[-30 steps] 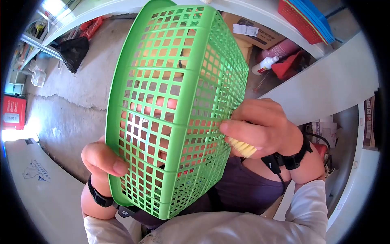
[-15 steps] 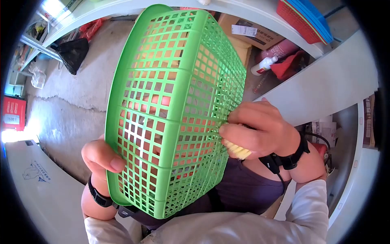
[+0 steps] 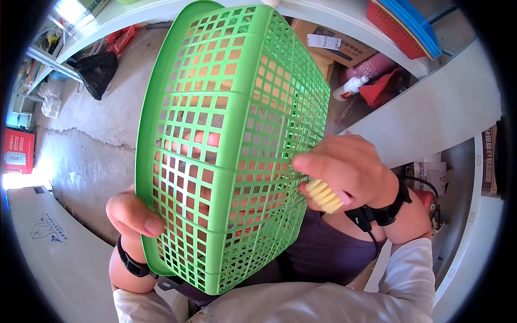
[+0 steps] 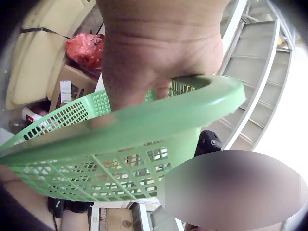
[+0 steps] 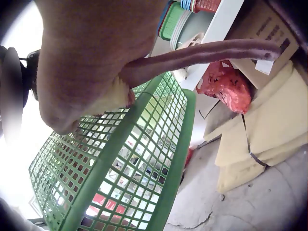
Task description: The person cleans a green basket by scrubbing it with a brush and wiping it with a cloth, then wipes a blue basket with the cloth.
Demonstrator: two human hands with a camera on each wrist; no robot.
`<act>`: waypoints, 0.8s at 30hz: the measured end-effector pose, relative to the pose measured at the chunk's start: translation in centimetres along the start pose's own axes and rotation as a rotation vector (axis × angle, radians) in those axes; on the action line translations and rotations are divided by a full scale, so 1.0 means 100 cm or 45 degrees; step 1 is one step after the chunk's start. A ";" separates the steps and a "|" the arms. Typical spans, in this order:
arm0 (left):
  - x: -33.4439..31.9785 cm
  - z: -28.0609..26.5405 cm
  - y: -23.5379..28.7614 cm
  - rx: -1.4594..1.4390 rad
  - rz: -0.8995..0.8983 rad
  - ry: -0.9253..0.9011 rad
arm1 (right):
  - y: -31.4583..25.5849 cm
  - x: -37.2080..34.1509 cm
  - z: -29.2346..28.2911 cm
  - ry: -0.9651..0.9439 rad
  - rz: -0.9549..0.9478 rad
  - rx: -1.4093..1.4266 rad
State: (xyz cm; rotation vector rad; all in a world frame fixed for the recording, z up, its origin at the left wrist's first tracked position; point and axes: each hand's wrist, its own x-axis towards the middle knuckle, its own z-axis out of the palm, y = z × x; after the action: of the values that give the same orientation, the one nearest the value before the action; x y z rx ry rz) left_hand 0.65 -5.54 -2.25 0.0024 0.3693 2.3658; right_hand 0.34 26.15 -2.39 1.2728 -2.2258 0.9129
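Note:
A green plastic basket with a grid of square holes is held up on its side in front of the body. My left hand grips its rim, thumb outside and the other fingers inside, seen through the holes. In the left wrist view the hand reaches over the rim. My right hand holds a scrubbing brush with pale yellow bristles, close beside the basket's bottom, with a fingertip right at the mesh. The brush's long curved purplish handle sticks out in the right wrist view.
Stacked red and blue baskets sit on the white ledge at upper right. Beyond it lie a cardboard box, a white bottle and a red bag. A black bag hangs at left over the cracked concrete floor.
The basket tips a little, its lower end shifting slightly left. The right hand has turned with the brush, and more of the bristles show now. The left hand keeps its grip on the rim.

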 end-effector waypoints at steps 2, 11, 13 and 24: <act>-0.001 -0.001 0.001 -0.004 -0.013 0.017 | 0.001 0.000 0.002 0.028 -0.001 0.013; -0.002 -0.003 -0.005 0.119 -0.008 -0.082 | 0.001 0.002 0.000 0.047 0.049 0.038; -0.002 -0.002 -0.004 0.188 -0.034 -0.093 | -0.003 0.005 0.002 0.110 0.113 0.047; 0.008 0.013 -0.010 0.301 -0.046 0.055 | -0.016 0.009 0.008 0.346 0.316 0.231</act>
State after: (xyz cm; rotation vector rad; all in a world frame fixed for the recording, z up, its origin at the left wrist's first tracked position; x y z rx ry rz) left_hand 0.88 -3.94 -1.40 0.0555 0.6624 2.2767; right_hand 1.28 24.43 -1.79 0.8907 -2.1507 1.3216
